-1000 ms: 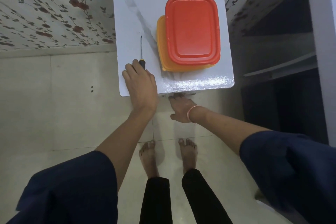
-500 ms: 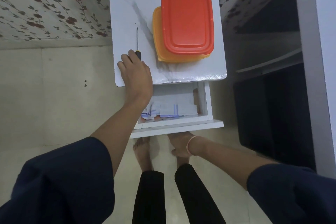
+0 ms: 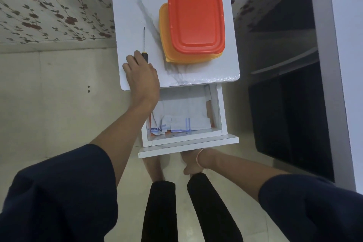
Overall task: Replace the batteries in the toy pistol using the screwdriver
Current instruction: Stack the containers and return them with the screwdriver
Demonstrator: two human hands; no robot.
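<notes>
A screwdriver [image 3: 144,40] with a thin metal shaft and a black-and-yellow handle lies on the white cabinet top [image 3: 133,6], tip pointing away from me. My left hand [image 3: 141,76] lies over its handle, fingers curled round it. My right hand [image 3: 193,164] is under the front panel of the pulled-out white drawer [image 3: 188,144], holding it from below with its fingers hidden. In the drawer lies folded white cloth [image 3: 182,112] with blue stripes, with something orange beneath it. No toy pistol or batteries are in view.
A red-lidded box [image 3: 195,15] sits stacked on an orange box [image 3: 164,31] at the right of the cabinet top. A dark unit [image 3: 290,114] stands to the right. Flowered wall covering is to the left. My bare feet stand on the tiled floor below the drawer.
The drawer has slid out towards me, drawn by my right hand, and its contents now show. My left hand has stayed on the screwdriver handle.
</notes>
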